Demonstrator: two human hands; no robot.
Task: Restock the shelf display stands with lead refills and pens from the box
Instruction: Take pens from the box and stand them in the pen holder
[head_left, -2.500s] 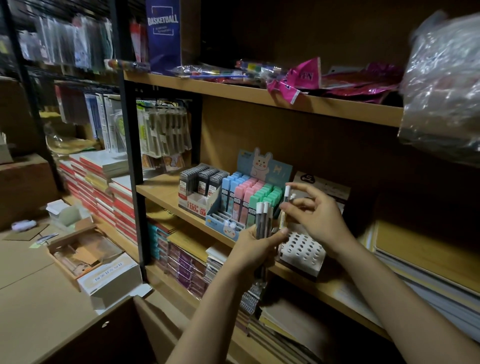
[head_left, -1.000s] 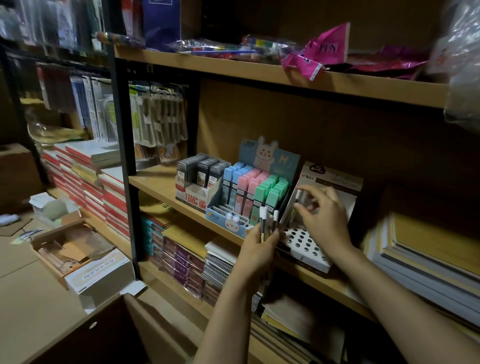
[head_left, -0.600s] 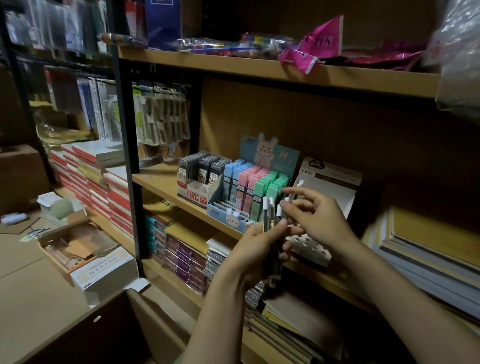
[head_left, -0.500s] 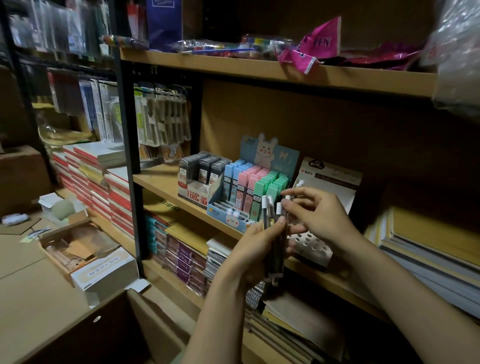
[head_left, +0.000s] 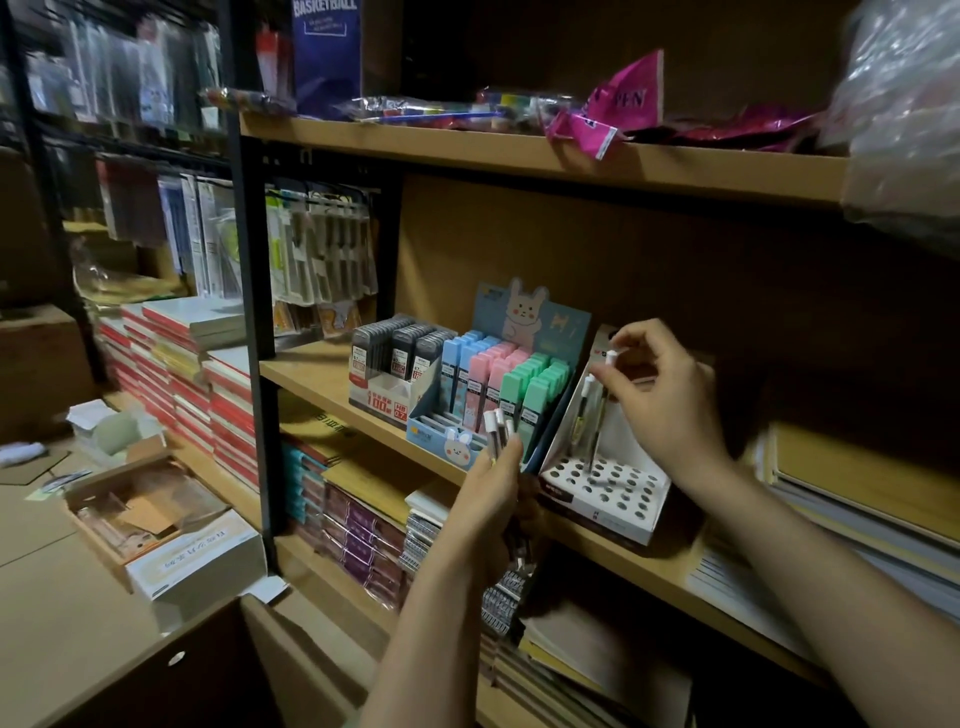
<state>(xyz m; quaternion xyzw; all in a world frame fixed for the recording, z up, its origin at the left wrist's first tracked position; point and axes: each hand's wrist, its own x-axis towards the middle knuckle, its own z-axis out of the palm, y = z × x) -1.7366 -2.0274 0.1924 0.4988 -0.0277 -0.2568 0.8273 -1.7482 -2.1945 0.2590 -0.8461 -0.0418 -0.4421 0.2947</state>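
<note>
A white pen stand with rows of round holes sits on the middle shelf. Two white-capped pens stand in its back holes. My right hand pinches the top of one of them above the stand. My left hand grips a bundle of white-capped pens just in front of the shelf edge, left of the stand. A bunny display holds blue, pink and green lead refill cases. To its left, a small box holds dark refill cases.
An open cardboard box lies on the low brown surface at left. Stacks of notebooks fill the left shelves. Pink packets lie on the upper shelf. Paper stacks sit right of the pen stand, and notebooks fill the shelf below.
My right hand took a pen from the bundle in my left hand, carried it up and right, and now holds it upright in the stand. My left hand dropped slightly.
</note>
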